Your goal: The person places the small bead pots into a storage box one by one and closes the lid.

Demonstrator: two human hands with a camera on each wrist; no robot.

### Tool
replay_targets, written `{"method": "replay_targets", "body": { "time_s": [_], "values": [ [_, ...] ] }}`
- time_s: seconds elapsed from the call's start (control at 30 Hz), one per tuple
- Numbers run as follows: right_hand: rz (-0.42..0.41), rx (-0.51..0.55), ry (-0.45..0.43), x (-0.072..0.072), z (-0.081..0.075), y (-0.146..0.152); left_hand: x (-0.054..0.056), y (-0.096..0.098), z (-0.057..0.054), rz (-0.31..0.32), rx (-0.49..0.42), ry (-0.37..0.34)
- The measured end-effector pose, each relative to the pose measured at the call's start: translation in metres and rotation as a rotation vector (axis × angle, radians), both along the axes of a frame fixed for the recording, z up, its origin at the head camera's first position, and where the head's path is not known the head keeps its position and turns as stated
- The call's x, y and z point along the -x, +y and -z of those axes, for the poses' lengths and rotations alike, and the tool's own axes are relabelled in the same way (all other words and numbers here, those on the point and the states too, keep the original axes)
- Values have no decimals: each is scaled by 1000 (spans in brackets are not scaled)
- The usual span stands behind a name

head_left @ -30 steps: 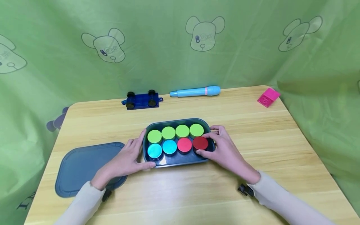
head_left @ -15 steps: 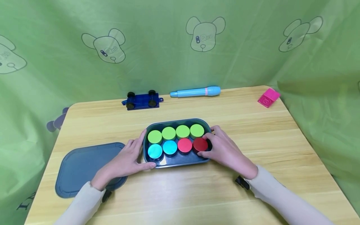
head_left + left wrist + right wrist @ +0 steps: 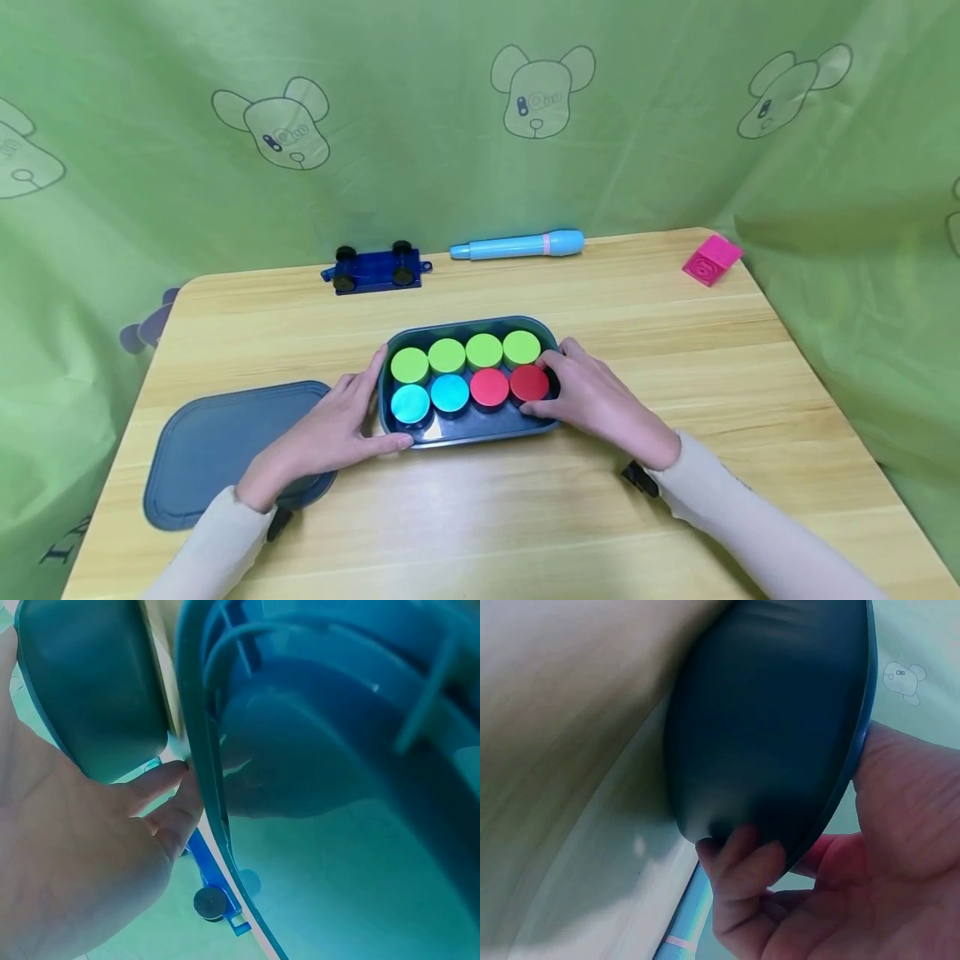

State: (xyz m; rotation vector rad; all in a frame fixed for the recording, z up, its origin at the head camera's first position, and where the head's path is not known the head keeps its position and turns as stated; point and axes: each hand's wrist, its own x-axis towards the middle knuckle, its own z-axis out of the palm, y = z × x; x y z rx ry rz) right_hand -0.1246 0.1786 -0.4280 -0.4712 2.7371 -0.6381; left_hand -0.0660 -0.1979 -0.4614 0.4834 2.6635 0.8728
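Note:
A dark blue-grey box [image 3: 480,435] with rounded corners sits mid-table, holding two rows of round flat-topped pieces. Green-topped pieces [image 3: 447,356] fill the far row. In the near row are two blue-topped pieces [image 3: 449,393], a pinkish-red one [image 3: 490,388] and a dark red-topped round piece [image 3: 529,384] at the right end. My left hand [image 3: 330,433] holds the box's left end, thumb at the near corner and fingers along the side. My right hand [image 3: 588,400] pinches the dark red piece between thumb and forefinger; its other fingers touch the outer wall [image 3: 772,727].
A matching dark lid [image 3: 225,442] lies at the left, partly under my left forearm. Along the back edge are an upturned blue toy wagon [image 3: 378,271], a light blue toy microphone [image 3: 517,245] and a pink cube [image 3: 712,260]. Green printed cloth [image 3: 420,150] hangs behind.
My right wrist has shifted slightly left and turned a little, its finger and thumb staying on the dark red piece. The left hand and the box keep their places.

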Motion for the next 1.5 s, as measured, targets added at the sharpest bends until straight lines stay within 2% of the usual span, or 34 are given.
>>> {"method": "replay_targets", "body": {
  "time_s": [0.1,0.37,0.53,0.67,0.77,0.87,1.0,1.23,1.33,1.5],
  "values": [
    [-4,20,7,-1,1,3,-2,0,-1,-9,8,17],
    [-37,113,129,-10,6,17,-12,-4,-1,-16,-3,108],
    [-58,189,53,-7,10,27,-21,-19,-3,-27,-59,151],
    [-93,285,-16,1,17,37,-30,-35,-4,-58,-100,193],
    [-134,357,-53,7,22,45,-38,-47,-4,-93,-120,220],
    [-173,402,-88,12,27,51,-47,-60,-5,-149,-139,215],
    [-217,411,-120,15,31,54,-61,-78,-7,-237,-165,215],
    [-260,412,-140,15,34,60,-82,-118,-3,-370,-221,299],
    [-271,418,-148,17,36,60,-91,-139,1,-406,-210,292],
    [-269,405,-152,18,33,59,-108,-168,7,-457,-136,244]
  ]
}}
